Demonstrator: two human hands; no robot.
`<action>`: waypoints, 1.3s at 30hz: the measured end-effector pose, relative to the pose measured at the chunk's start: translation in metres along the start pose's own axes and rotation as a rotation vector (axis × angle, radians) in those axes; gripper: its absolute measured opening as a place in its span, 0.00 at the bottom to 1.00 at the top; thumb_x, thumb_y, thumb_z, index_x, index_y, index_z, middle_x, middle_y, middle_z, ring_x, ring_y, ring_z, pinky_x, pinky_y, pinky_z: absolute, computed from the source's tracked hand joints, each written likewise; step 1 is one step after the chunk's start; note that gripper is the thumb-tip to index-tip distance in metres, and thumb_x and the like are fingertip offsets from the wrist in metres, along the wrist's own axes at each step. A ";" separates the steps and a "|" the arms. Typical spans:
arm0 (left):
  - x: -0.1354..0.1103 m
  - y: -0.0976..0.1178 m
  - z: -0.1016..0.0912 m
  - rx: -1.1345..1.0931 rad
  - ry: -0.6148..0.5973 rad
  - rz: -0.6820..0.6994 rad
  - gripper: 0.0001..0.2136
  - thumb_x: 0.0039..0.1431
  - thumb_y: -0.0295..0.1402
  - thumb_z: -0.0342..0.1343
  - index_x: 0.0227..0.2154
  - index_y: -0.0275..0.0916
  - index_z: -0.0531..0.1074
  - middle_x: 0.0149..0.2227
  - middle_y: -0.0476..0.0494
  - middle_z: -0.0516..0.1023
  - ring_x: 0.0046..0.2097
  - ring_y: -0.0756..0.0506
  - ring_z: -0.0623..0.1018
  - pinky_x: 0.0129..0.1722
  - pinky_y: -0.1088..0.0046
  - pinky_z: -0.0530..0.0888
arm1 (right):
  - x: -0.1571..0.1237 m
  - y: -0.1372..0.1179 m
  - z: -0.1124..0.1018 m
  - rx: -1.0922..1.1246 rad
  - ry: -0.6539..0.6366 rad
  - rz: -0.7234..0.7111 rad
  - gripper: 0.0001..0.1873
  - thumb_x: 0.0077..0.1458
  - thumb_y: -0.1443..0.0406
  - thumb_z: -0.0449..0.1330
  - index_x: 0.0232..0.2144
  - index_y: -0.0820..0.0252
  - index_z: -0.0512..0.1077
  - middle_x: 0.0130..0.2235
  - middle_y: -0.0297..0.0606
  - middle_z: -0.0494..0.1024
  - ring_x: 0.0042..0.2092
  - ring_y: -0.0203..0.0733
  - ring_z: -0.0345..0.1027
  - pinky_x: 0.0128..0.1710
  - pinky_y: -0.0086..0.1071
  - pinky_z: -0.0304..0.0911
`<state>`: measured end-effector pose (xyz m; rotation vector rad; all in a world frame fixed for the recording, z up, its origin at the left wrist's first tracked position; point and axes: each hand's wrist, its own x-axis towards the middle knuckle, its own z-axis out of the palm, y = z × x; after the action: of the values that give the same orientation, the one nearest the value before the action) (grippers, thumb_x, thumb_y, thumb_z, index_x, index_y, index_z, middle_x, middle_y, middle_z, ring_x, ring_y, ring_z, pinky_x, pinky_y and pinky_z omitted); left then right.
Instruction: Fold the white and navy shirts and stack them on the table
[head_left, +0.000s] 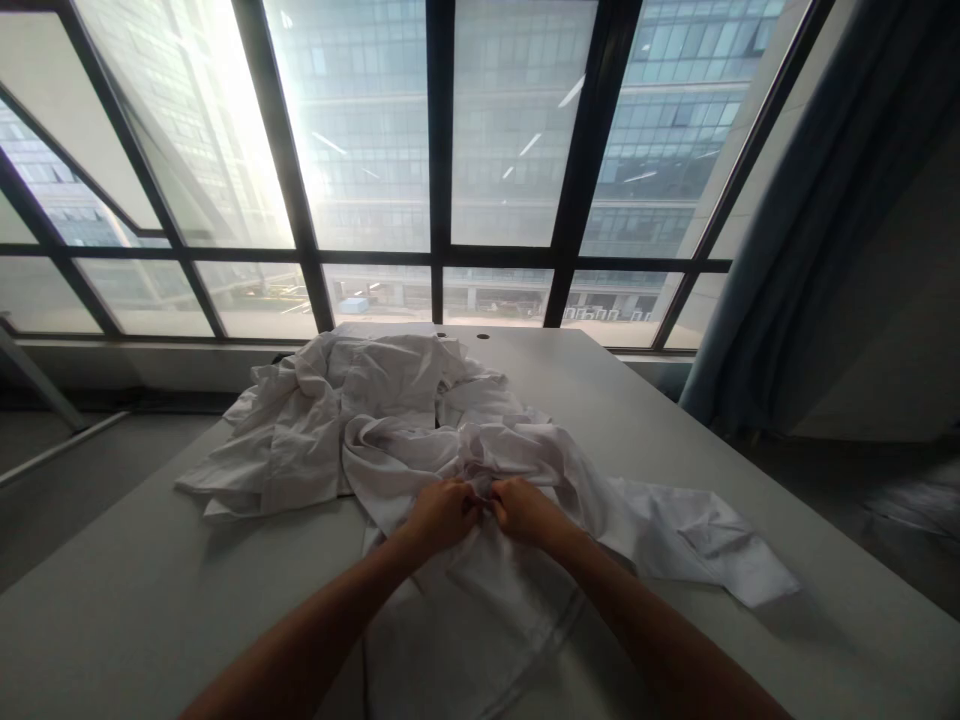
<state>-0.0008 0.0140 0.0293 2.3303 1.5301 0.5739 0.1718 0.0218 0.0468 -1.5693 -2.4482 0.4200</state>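
A white shirt [487, 600] lies spread on the grey table [150, 620] straight before me, one sleeve [705, 545] stretched out to the right. My left hand [442, 512] and my right hand [525, 510] meet side by side at the shirt's upper middle. Both have their fingers closed, pinching the fabric near its front. Behind the shirt sits a crumpled heap of more white garments [337, 420].
A wall of large windows with dark frames [442, 250] runs behind the table's far edge. A blue-grey curtain [810, 230] hangs at the right. Two small round holes [482, 336] mark the tabletop near the far edge. Floor shows on both sides.
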 end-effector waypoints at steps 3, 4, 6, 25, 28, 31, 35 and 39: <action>-0.002 0.006 0.000 -0.056 0.029 -0.042 0.10 0.57 0.39 0.57 0.33 0.41 0.82 0.36 0.43 0.82 0.38 0.42 0.78 0.38 0.70 0.70 | 0.000 0.007 0.007 0.232 0.048 0.024 0.11 0.54 0.71 0.55 0.29 0.63 0.77 0.31 0.42 0.80 0.33 0.41 0.72 0.34 0.29 0.61; -0.003 0.007 0.000 -0.090 0.037 -0.048 0.11 0.58 0.39 0.57 0.34 0.40 0.82 0.35 0.43 0.82 0.37 0.43 0.78 0.37 0.70 0.69 | 0.000 0.009 0.009 0.304 0.062 0.032 0.10 0.54 0.71 0.55 0.28 0.63 0.77 0.29 0.39 0.80 0.31 0.39 0.71 0.32 0.28 0.61; -0.003 0.008 0.002 -0.180 0.036 -0.025 0.12 0.60 0.38 0.55 0.34 0.39 0.82 0.32 0.44 0.82 0.34 0.45 0.77 0.34 0.72 0.68 | -0.001 0.011 0.012 0.406 0.081 0.030 0.10 0.53 0.71 0.54 0.28 0.63 0.77 0.28 0.37 0.79 0.29 0.38 0.70 0.31 0.27 0.61; 0.005 -0.053 -0.063 -0.332 -0.002 0.079 0.12 0.56 0.34 0.47 0.24 0.36 0.72 0.24 0.48 0.73 0.30 0.47 0.72 0.32 0.73 0.68 | -0.006 0.049 -0.033 0.065 0.203 0.274 0.15 0.59 0.63 0.53 0.29 0.61 0.78 0.32 0.41 0.80 0.33 0.42 0.72 0.33 0.30 0.58; 0.000 -0.087 -0.087 -0.042 0.178 0.020 0.16 0.61 0.42 0.48 0.40 0.38 0.76 0.45 0.40 0.79 0.49 0.39 0.75 0.50 0.63 0.70 | -0.009 0.080 -0.055 -0.042 0.349 0.389 0.20 0.59 0.53 0.55 0.42 0.61 0.78 0.41 0.46 0.80 0.41 0.47 0.73 0.39 0.33 0.62; -0.002 -0.102 -0.079 0.260 0.268 -0.140 0.29 0.55 0.45 0.59 0.58 0.39 0.67 0.60 0.33 0.69 0.61 0.33 0.67 0.59 0.55 0.63 | -0.009 0.106 -0.055 -0.132 0.400 0.584 0.41 0.52 0.48 0.61 0.61 0.66 0.64 0.54 0.58 0.73 0.52 0.57 0.69 0.47 0.39 0.63; -0.002 -0.094 -0.069 0.330 -0.041 -0.175 0.23 0.56 0.37 0.59 0.54 0.36 0.71 0.52 0.32 0.77 0.53 0.35 0.76 0.52 0.61 0.70 | -0.018 0.120 -0.051 0.010 0.076 0.475 0.29 0.50 0.56 0.63 0.50 0.67 0.74 0.45 0.53 0.79 0.48 0.56 0.73 0.46 0.37 0.64; -0.017 -0.094 -0.123 0.333 -0.173 0.074 0.09 0.53 0.27 0.55 0.36 0.39 0.78 0.40 0.42 0.81 0.43 0.41 0.79 0.43 0.70 0.72 | -0.046 0.119 -0.086 0.157 0.046 0.186 0.13 0.49 0.60 0.60 0.35 0.61 0.77 0.39 0.42 0.81 0.42 0.50 0.74 0.43 0.35 0.66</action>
<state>-0.1406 0.0386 0.0921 2.6087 1.5626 0.1335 0.3200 0.0379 0.0854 -1.7233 -2.1851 0.5844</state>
